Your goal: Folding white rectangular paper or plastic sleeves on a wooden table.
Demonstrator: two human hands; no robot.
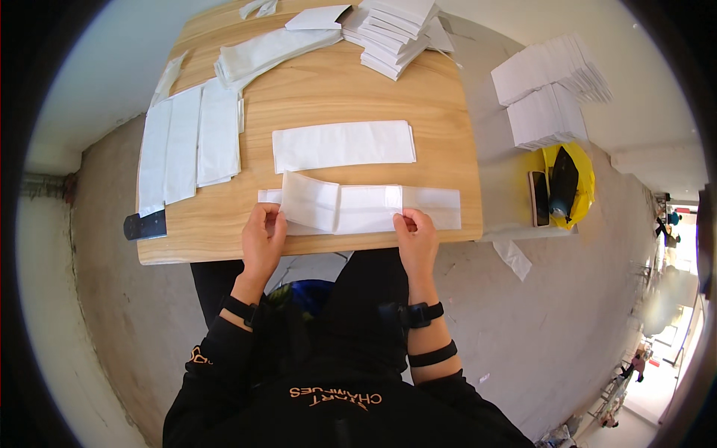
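Observation:
Along the table's front edge lies a long white strip (437,207) that looks like paper or thin cloth; I cannot tell which. A white folded sheet (310,203) on top of it has its left end raised as a flap. My left hand (263,237) pinches the lower left corner of this folded sheet. With thumb and forefinger together, my right hand (417,237) grips its right end, just below a small bright white square (393,197). Just beyond, a flat stack of white strips (343,145) lies crosswise.
More white strips (181,145) lie side by side at the table's left. A folded white pile (276,56) and stacked white packets (396,37) are at the back. On the grey surface at right are white stacks (549,116), a phone (538,198) and a yellow bag (585,187).

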